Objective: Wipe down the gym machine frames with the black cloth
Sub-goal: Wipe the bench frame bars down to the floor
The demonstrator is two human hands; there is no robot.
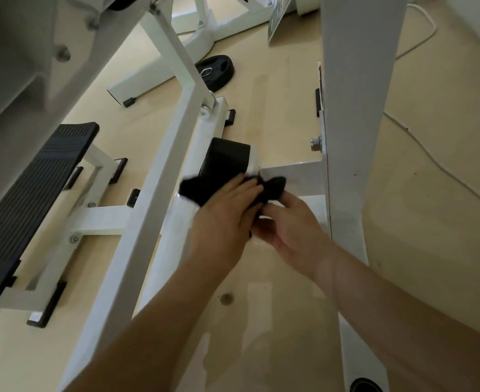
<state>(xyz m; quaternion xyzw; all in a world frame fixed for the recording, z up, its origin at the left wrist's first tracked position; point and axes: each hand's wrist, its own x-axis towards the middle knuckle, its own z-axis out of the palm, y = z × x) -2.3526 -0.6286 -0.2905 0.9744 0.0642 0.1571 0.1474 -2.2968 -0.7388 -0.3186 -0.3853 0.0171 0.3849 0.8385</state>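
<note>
Pale wooden floor (275, 94) spreads under the white machine frame (159, 176). One black cloth (193, 188) sits bunched on the low frame bar, where the crossbar (298, 174) meets it, under my two hands. My left hand (227, 213) lies over it, fingers straight and pressing; my right hand (292, 224) pinches its far end with curled fingers. Beyond my hands lies one black weight plate (216, 70), left of them one ribbed black footplate (35, 188), right of them one white cable (407, 129)
</note>
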